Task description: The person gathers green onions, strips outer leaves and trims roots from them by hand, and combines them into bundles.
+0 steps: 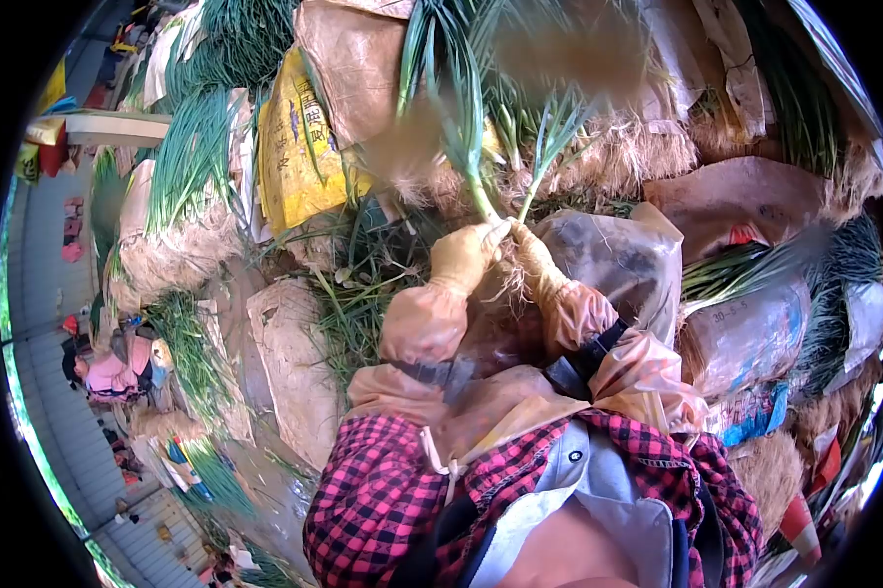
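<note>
The left hand (461, 257) is gloved and closed firmly round the foot of a thick green onion (475, 181), its leaves fanning up and away from the person. The right hand (537, 260), also gloved, has its fingers drawn together at the foot of a slimmer green onion (537, 181). The fingertips of the two hands meet, or nearly so, and a tuft of pale roots (510, 282) hangs between and below them; which stalk the roots belong to cannot be told.

In front of and around the hands, many green onions are gathered into large bundles, roots together, some wrapped in sacking, such as the bundle (192, 157) to the left, near a yellow printed sack (299, 147). So much looks gathered, while the pair in hand is apart from any bundle, leaves and roots on. A loose heap of leaves (363, 294) lies left of the forearms, and a cloudy plastic bag (608, 260) is just beside the right hand. How much remains loose cannot be judged. Farther off to the left is another person in pink (113, 377)
</note>
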Available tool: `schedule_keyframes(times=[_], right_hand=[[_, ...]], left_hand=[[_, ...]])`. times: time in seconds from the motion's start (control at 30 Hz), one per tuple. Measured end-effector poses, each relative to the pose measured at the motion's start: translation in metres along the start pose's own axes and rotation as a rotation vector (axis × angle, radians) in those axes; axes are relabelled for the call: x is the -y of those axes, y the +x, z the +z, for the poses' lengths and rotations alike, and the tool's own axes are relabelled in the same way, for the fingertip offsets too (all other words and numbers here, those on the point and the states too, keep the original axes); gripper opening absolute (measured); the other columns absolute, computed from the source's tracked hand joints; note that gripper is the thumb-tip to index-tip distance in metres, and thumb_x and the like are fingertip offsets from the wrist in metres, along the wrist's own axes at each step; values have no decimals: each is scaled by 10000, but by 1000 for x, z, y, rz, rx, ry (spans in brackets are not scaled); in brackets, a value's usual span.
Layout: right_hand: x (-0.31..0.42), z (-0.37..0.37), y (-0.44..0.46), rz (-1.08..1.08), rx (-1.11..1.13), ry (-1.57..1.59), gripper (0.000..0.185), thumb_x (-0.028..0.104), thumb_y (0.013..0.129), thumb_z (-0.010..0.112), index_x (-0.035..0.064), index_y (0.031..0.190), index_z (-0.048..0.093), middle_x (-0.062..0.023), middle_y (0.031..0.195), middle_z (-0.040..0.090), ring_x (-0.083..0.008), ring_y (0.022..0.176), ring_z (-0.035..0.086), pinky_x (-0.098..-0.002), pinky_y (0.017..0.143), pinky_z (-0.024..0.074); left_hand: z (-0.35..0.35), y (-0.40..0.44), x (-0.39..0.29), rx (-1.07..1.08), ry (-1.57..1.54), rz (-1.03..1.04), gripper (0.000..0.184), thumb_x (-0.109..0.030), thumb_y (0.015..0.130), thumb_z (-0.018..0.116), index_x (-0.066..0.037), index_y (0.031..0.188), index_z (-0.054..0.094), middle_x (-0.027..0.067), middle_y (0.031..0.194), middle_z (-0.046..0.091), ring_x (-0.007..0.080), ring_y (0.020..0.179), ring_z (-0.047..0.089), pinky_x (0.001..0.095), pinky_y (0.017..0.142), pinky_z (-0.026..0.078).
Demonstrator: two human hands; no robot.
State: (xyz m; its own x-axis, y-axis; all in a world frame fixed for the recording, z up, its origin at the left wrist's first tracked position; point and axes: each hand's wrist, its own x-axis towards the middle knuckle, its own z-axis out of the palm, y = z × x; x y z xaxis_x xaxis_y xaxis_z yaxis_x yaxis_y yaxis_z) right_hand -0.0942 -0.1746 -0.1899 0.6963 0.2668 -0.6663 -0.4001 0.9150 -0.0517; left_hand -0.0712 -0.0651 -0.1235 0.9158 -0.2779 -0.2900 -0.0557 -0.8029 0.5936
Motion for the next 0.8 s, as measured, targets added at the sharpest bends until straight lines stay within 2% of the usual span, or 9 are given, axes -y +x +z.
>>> schedule_keyframes(times=[0.17, 0.23, 0.37, 0.4, 0.43, 0.5, 0.53, 0.67, 0.8], right_hand=[[-11, -2, 3, -81, 50, -349, 150, 205, 896, 489, 72, 965, 470, -62, 745, 492, -172, 602, 503, -309, 512, 455], [-13, 6, -1, -61, 17, -342, 160, 214, 893, 493, 61, 934, 473, -58, 733, 476, -166, 574, 488, -300, 491, 443], [-7, -5, 6, -99, -68, -407, 243, 276, 894, 503, 37, 846, 507, -68, 647, 508, -176, 510, 491, -285, 467, 420], [-5, -2, 1, -71, -76, -415, 270, 301, 893, 501, 38, 837, 517, -71, 651, 515, -174, 512, 494, -282, 461, 415], [-3, 4, -1, -44, -76, -422, 298, 327, 892, 500, 38, 827, 526, -74, 656, 522, -171, 515, 497, -279, 456, 410], [-4, 3, 5, -19, -31, -450, 324, 351, 893, 494, 34, 838, 536, -68, 664, 525, -163, 522, 493, -274, 462, 403], [-5, 1, 6, -3, -1, -474, 352, 374, 893, 488, 30, 848, 546, -62, 671, 527, -155, 529, 489, -270, 468, 396], [-9, -5, 10, -106, -22, -506, 395, 409, 889, 484, 22, 866, 559, -48, 679, 526, -135, 550, 470, -266, 489, 379], [-6, -8, 9, -140, -117, -623, 306, 351, 888, 522, 61, 796, 557, -14, 608, 526, -108, 475, 463, -244, 421, 371]], left_hand=[[7, -20, 49, -192, -186, 373, 301, -342, 867, 541, -71, 873, 671, 92, 645, 610, 199, 571, 584, 306, 511, 426], [16, -27, 54, -57, -835, -95, 286, -301, 876, 552, -42, 883, 672, 17, 584, 559, 107, 513, 506, 244, 476, 381], [-8, -18, 43, -253, -1229, -327, 322, -325, 887, 543, -82, 677, 548, -42, 652, 521, 40, 539, 414, 195, 476, 321], [-5, -4, 59, -218, -1165, -83, 330, -368, 879, 544, -51, 797, 581, -33, 672, 525, 34, 559, 432, 186, 488, 343], [-1, 1, 73, -318, -815, -233, 426, -430, 855, 554, -13, 945, 566, 26, 754, 585, 108, 655, 531, 245, 580, 430], [4, 13, 68, -682, -427, -84, 539, -466, 825, 575, 4, 1086, 527, 118, 907, 619, 222, 848, 585, 337, 750, 451], [6, 13, 69, -504, -505, -122, 671, -565, 807, 526, 16, 1142, 496, 205, 1042, 589, 295, 1033, 536, 395, 885, 389], [-6, -7, 18, 100, -184, -279, 715, -717, 762, 399, -91, 1044, 600, 204, 907, 623, 356, 905, 577, 389, 789, 428], [-10, -20, 14, 81, -133, -226, 567, -609, 812, 454, -86, 874, 664, 171, 732, 625, 365, 722, 589, 379, 665, 456]])
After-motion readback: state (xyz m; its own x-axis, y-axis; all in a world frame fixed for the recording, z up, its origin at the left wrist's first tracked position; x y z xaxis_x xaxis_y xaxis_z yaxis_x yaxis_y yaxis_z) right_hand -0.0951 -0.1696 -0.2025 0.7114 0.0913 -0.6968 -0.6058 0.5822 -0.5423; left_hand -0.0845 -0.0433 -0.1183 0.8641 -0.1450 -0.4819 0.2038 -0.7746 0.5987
